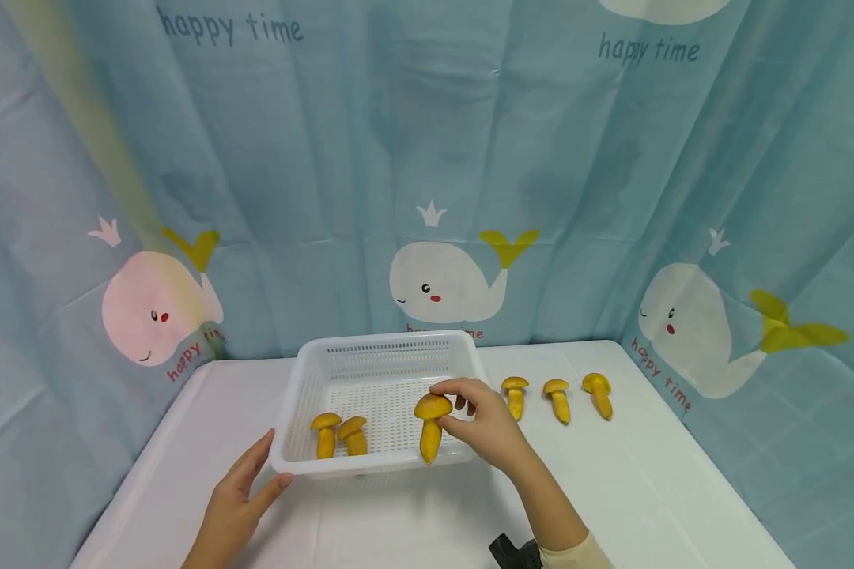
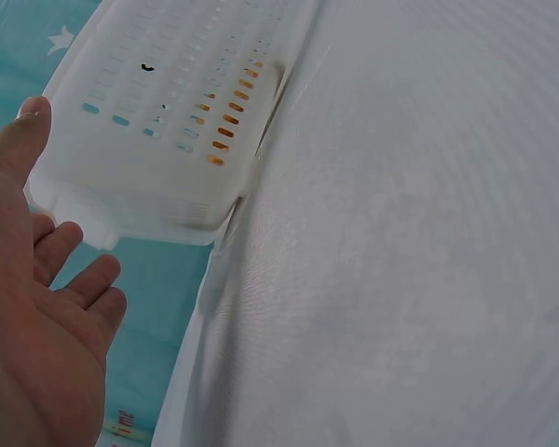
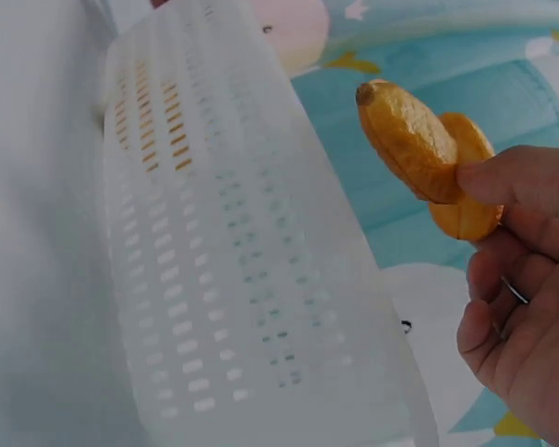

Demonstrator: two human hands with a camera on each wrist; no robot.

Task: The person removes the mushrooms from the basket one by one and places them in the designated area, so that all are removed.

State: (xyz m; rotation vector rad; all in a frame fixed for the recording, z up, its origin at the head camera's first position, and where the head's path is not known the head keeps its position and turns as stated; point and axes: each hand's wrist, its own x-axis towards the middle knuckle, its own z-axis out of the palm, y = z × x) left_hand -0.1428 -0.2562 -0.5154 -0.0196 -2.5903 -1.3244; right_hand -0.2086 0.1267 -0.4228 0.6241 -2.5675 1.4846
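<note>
A yellow mushroom (image 1: 431, 427) hangs stem down over the front right rim of the white plastic basket (image 1: 377, 341). My right hand (image 1: 487, 423) pinches it by the cap between thumb and fingers. The right wrist view shows the same mushroom (image 3: 410, 144) from below, with the thumb where cap and stem meet. My left hand (image 1: 238, 498) holds the basket's near left corner, thumb on the front wall and fingers along the left side. Inside the basket, at the left, two yellow mushrooms (image 1: 325, 436) (image 1: 354, 436) stand side by side.
Three more mushrooms (image 1: 515, 397) (image 1: 558, 401) (image 1: 598, 395) lie in a row on the white table (image 1: 655, 490), right of the basket. A blue curtain (image 1: 313, 174) with whale prints closes off the back and sides. A black strap (image 1: 515, 552) sits at the right wrist.
</note>
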